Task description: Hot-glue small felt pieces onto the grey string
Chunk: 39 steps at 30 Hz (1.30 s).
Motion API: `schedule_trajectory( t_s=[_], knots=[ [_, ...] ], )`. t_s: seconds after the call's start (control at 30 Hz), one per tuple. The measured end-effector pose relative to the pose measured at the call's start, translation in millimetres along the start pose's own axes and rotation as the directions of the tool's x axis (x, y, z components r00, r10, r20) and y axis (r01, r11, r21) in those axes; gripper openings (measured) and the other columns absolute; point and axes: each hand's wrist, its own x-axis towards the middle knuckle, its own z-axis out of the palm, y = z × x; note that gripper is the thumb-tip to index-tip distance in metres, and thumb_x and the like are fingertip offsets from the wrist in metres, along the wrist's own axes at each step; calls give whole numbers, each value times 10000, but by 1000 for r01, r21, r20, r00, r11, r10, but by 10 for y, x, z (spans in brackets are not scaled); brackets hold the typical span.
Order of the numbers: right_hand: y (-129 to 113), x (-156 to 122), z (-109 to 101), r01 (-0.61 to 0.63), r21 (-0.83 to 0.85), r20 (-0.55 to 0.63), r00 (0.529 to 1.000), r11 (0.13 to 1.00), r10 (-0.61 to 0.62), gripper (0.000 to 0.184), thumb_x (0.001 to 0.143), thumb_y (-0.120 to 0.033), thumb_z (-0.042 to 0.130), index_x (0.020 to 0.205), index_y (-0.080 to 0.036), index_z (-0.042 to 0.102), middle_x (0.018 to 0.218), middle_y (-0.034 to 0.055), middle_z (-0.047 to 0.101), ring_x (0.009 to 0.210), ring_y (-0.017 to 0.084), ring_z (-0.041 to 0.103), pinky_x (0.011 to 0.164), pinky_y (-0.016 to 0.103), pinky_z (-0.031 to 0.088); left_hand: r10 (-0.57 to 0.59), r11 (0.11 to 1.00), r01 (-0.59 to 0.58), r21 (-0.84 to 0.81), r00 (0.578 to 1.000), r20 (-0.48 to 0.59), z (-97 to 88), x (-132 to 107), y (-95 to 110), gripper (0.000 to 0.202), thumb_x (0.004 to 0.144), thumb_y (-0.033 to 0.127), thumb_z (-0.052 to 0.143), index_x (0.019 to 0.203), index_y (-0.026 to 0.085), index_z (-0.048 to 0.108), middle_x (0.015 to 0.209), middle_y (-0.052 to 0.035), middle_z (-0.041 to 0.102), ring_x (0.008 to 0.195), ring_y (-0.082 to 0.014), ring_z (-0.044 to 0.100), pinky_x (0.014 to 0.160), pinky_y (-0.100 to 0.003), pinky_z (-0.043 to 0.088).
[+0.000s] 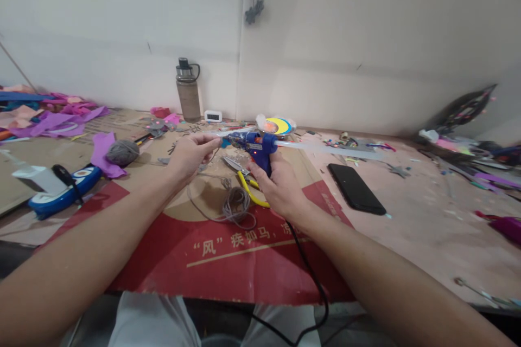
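My right hand is wrapped around the grip of a blue hot glue gun, which points left with a long clear glue stick jutting from its back. At the nozzle, my left hand is closed in a pinch, and a thin grey strand seems to run down from its fingers. Below lies a loose coil of grey cord on the cardboard. Yellow-handled pliers rest partly behind my right hand. What exactly sits at the left fingertips is too small to make out.
Red-and-brown cardboard covers the table's front. A black phone lies to the right. On the left are a grey yarn ball, a blue power strip and purple scraps. A water bottle stands against the white panel.
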Motion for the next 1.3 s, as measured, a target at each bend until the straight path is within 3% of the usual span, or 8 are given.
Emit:
schedule_trajectory(
  t_s=[0.53, 0.93, 1.3],
  knots=[
    [1, -4, 0, 45, -86, -9, 999, 995, -46, 359, 889, -385, 478, 1152, -152, 548, 938, 111, 679, 809, 234, 623, 737, 374, 481, 14, 999, -14, 34, 1000, 18, -10, 0, -3, 246, 660, 367, 747, 741, 141, 696, 488, 32, 480, 427, -62, 349, 430, -223, 227],
    [5, 8, -11, 47, -43, -10, 999, 998, -47, 396, 879, -348, 487, 1225, -159, 515, 1054, 125, 673, 906, 240, 630, 804, 393, 490, -5, 1000, 4, 24, 1000, 11, -48, 29, -8, 256, 650, 352, 759, 760, 129, 698, 521, 20, 515, 441, -62, 380, 423, -209, 245],
    [9, -6, 7, 34, -72, -8, 999, 997, -35, 388, 888, -395, 477, 1186, -154, 534, 969, 117, 680, 832, 236, 630, 753, 386, 490, 7, 997, -8, 79, 1000, 17, -16, -1, 1, 245, 673, 373, 737, 715, 138, 683, 467, 34, 471, 423, -57, 336, 434, -214, 225]
  ],
)
